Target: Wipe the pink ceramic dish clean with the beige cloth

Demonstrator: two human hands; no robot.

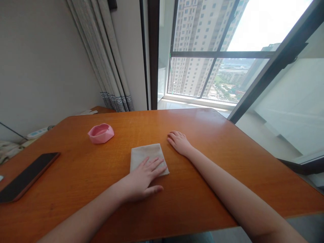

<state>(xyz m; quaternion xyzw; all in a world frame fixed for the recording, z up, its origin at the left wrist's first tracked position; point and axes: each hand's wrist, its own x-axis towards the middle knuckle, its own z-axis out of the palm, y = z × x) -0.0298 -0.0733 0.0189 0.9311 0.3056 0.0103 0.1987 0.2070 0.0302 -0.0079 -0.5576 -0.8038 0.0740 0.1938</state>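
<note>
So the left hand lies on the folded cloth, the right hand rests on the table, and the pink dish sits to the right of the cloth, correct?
Not quite: the head view shows the pink dish to the left of the folded cloth. The left hand does lie on the cloth, and the right hand rests on the table.

Strong daylight here, flooding through the window [192, 77], and the sky [255, 27] is blown out to pure white! Down on the table [202, 121], a pale sheen spreads by the far right corner, with deeper orange towards the near edge. Beyond the far left corner, the wall [37, 60] sits dim and grey. Soft shadow under the left hand [143, 180], and a darker strip along the right forearm [227, 185]. Both look reasonably crisp, while distant greenery [222, 86] goes hazy. Wide-angle stretch pulls the table's side edges outward.
</note>
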